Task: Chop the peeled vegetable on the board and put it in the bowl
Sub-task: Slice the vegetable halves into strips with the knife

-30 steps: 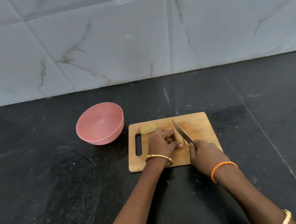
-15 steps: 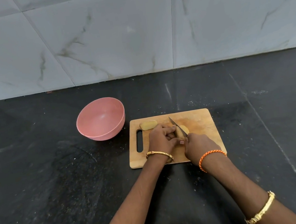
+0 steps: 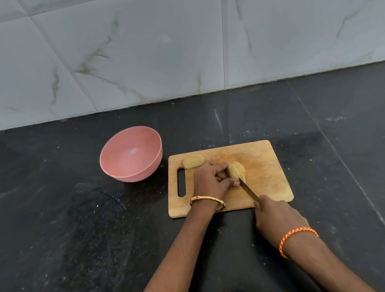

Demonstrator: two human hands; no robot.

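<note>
Left hand (image 3: 211, 180): we're gripping the potato piece (image 3: 237, 170) on the board (image 3: 263, 172).
Right hand (image 3: 278, 215): we're clutching the knife (image 3: 249, 189), blade touching it.

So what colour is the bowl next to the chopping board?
Pink. The bowl shows best in the head view, the only one here.
</note>
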